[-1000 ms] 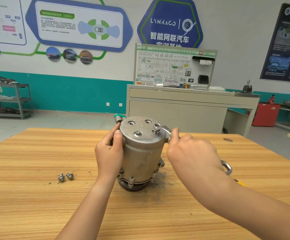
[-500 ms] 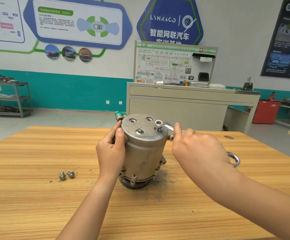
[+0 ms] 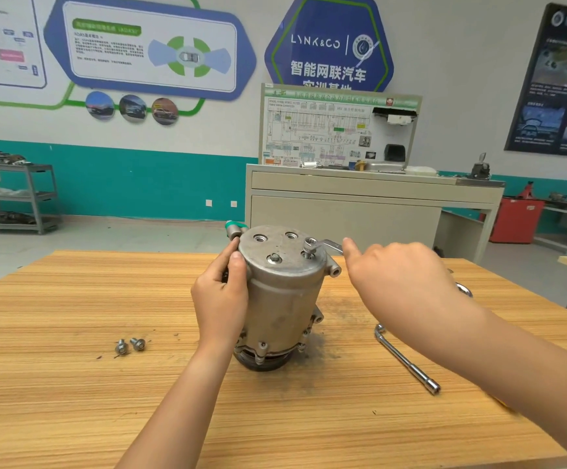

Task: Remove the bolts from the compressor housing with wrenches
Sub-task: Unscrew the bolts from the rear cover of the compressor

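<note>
Upright at mid-desk, the compressor housing is gripped by the left hand, fingers curled round its side. The right hand holds the wrench on a raised top bolt, its fingers mostly hidden beneath. Two loose bolts lie left and a socket handle right. A teal-banded wall stands behind.

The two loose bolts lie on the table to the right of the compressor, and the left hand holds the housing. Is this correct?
No: the head view shows the loose bolts on the table to the left of the compressor. The left hand does hold the housing.
</note>
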Demonstrator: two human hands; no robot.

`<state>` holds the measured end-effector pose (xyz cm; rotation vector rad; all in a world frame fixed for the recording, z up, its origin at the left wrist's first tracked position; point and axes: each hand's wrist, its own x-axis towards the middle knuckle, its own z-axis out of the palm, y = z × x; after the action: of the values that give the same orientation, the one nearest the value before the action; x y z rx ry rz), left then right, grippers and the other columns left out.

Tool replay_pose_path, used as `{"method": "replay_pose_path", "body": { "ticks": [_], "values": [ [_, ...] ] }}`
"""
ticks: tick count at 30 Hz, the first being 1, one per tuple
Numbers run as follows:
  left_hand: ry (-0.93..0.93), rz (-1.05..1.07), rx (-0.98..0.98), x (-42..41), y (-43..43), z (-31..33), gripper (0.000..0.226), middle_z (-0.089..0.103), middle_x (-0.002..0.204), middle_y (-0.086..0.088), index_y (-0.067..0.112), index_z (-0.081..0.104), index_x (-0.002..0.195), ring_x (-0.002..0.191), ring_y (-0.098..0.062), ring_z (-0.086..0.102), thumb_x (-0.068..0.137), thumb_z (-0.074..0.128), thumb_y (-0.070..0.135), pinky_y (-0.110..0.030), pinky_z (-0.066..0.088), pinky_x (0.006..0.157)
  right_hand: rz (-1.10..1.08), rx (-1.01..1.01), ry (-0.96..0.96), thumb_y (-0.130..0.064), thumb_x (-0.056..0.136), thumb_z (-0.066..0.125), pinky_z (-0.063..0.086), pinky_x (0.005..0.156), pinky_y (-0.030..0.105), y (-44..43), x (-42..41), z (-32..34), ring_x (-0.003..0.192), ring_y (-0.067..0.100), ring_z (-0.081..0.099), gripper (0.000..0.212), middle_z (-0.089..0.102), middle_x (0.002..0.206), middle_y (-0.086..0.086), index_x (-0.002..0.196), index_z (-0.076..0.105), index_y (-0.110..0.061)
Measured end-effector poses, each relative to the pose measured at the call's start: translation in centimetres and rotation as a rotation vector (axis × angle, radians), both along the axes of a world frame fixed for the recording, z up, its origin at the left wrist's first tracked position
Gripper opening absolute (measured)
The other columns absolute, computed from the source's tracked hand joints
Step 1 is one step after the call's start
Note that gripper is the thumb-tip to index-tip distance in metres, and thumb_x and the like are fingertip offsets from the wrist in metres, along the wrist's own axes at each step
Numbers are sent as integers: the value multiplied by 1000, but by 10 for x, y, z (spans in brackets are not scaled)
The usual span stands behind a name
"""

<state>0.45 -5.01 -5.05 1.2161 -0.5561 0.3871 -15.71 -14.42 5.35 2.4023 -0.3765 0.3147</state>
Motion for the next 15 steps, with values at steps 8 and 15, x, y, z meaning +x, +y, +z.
{"method": "replay_pose_path", "body": {
  "ticks": [8, 15],
  "values": [
    [13, 3, -20, 0, 2, -1, 30, 61, 108, 22, 13, 63, 122, 97, 23, 52, 96, 48, 13, 2, 38, 74, -22, -38, -5, 4, 83, 39, 20, 38, 29, -6, -9, -2, 44, 16, 25, 81, 29, 59, 0, 146, -8, -16],
    [7, 15, -31, -5, 2, -2, 30, 60, 105, 25, 13, 63, 122, 89, 24, 54, 96, 49, 12, 3, 37, 69, -6, -88, 11, 7, 81, 41, 20, 38, 29, -4, -4, 1, 44, 18, 25, 79, 29, 57, 0, 147, 2, -12]
  ]
}}
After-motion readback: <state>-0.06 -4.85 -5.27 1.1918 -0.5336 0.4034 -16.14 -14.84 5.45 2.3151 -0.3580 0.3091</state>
